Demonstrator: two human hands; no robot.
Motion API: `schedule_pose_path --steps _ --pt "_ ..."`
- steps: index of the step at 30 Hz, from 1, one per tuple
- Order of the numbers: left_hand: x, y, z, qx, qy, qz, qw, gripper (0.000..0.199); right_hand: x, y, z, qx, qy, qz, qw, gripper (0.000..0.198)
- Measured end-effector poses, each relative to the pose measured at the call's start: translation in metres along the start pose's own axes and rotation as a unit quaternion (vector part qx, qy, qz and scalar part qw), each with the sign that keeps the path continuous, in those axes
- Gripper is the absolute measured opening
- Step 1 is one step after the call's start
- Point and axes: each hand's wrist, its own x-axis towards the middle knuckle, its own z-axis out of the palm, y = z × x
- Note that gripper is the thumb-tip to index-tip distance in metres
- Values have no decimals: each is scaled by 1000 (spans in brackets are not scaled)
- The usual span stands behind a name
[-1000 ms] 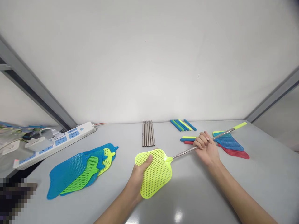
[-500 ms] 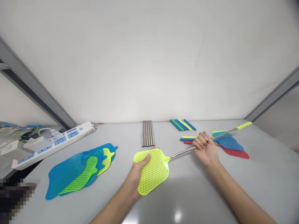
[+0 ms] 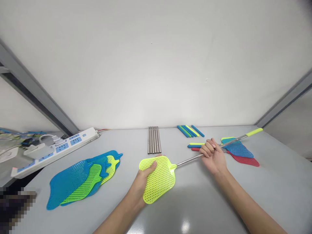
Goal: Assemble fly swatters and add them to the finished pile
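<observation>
1. Grey tabletop (image 3: pixel 195 195) below a plain white wall.
2. Left hand (image 3: pixel 142 182) fingers curl shut round the yellow-green perforated plastic swatter head (image 3: pixel 158 178); right hand (image 3: pixel 213 156) fists the telescopic steel rod (image 3: pixel 188 160), which has lengthened slightly since a second ago.
3. Behind: six bare steel tubes (image 3: pixel 153 139), a fan of loose blue and green swatter heads (image 3: pixel 83 177).

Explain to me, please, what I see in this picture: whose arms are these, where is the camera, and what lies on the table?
The camera sits on a person's head and looks down at their own two bare hands. The left hand grips the yellow mesh head of a fly swatter; the right hand is closed around its metal rod. On the grey table lie loose swatter heads, metal rods, coloured handle grips, a few more swatter heads and a power strip.
</observation>
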Motion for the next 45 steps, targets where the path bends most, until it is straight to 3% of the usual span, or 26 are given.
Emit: schedule_pose_path --steps 36,41,45 --pt "2 6 0 -13 2 -16 1000 50 -1 7 0 -3 17 26 1000 25" --pt "4 15 -3 -20 -44 5 999 44 -1 7 6 -22 19 40 999 23" --pt "8 22 -6 -13 -36 56 998 42 0 5 11 -34 22 58 997 18"
